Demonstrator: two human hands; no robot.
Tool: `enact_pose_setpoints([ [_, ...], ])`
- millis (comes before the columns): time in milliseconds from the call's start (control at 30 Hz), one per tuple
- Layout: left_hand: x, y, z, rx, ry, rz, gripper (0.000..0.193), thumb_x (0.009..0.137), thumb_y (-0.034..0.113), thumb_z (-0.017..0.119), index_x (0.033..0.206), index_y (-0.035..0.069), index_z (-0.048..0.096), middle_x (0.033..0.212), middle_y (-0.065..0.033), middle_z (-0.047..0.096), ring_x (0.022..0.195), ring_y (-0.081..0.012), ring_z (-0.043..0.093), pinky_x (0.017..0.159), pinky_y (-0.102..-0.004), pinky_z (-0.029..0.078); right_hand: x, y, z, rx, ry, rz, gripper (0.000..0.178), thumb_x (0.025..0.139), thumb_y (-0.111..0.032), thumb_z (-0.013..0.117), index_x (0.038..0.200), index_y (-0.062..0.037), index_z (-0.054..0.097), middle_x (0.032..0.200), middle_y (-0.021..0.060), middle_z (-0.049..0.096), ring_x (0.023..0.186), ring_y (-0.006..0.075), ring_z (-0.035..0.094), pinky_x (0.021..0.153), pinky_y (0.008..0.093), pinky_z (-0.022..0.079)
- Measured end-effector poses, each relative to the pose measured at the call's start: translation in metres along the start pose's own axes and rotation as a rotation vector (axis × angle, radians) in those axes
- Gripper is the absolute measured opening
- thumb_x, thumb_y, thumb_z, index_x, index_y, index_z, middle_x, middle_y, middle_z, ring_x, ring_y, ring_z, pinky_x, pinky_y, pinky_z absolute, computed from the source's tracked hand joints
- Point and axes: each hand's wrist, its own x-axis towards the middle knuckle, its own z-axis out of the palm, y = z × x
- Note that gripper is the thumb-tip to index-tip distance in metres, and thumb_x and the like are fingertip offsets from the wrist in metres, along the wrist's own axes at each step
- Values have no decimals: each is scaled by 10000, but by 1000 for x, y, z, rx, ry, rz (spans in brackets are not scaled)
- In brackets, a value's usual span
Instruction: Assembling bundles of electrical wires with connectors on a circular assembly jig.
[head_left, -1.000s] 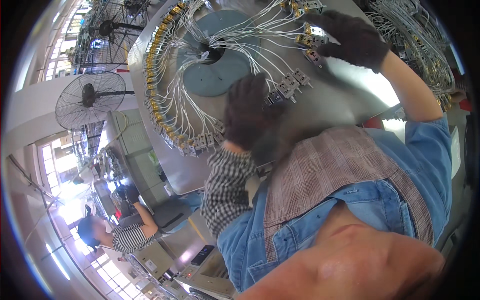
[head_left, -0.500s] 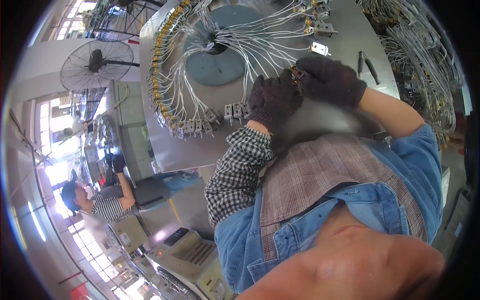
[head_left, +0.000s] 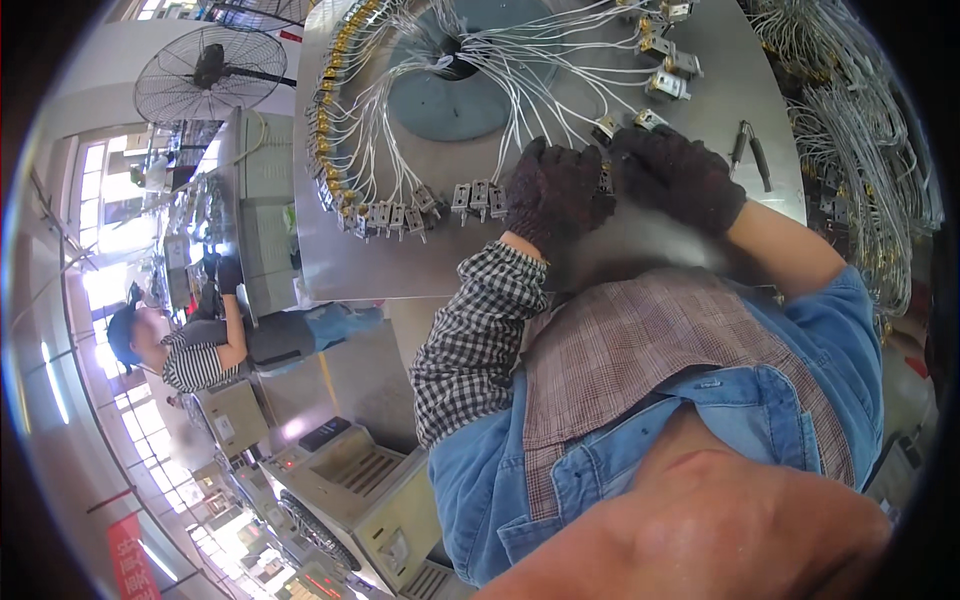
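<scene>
My left hand (head_left: 560, 195), in a dark knitted glove, is closed at the near side of a ring of wired parts. A small metal unit with a brass-coloured part (head_left: 606, 178) shows at its fingertips, partly hidden. Close beside it is my gloved right hand (head_left: 680, 180), its fingers curled; what they hold, if anything, is hidden. White wires (head_left: 515, 85) fan out from the middle of a grey round disc (head_left: 425, 110) to small boxy metal units. Two such units, one silver and white (head_left: 650, 121), lie just beyond my hands. Several more (head_left: 480, 198) stand in a row to the left.
A black-handled hand tool (head_left: 752, 157) lies on the metal table (head_left: 370, 270) right of my hands. Bundles of grey wires (head_left: 865, 170) hang at the far right. Another person (head_left: 205, 350) works at a bench on the left, near a large fan (head_left: 210, 65).
The view has shifted, so the table and wires sit higher and slightly right. My hands stay close together around the small unit; the right hand's fingers have turned slightly.
</scene>
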Motion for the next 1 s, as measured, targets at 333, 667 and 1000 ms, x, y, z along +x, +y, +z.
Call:
enact_pose_setpoints([
  [333, -1, -3, 14, -27, 143, 20, 665, 819, 453, 625, 1351, 70, 517, 1123, -153, 670, 1112, -314, 606, 1108, -471, 340, 3, 6, -12, 333, -94, 99, 383, 911, -286, 611, 1248, -103, 612, 1090, 157, 666, 990, 297, 664, 871, 403, 509],
  [667, -15, -19, 21, -20, 207, 51, 533, 804, 443, 656, 1177, 65, 615, 1069, -142, 670, 1057, -313, 614, 1080, -477, 371, 8, -12, -7, 654, -306, 340, 385, 910, -188, 652, 1278, -89, 598, 873, 61, 634, 723, 126, 593, 671, 312, 504],
  [1000, -22, -17, 17, -118, 339, 41, 580, 830, 501, 621, 1185, 44, 581, 1103, -150, 666, 1121, -317, 604, 1092, -468, 361, -2, -4, 24, 205, -268, 22, 589, 890, -387, 649, 1409, -177, 467, 1358, 140, 546, 1151, 360, 602, 957, 450, 492],
])
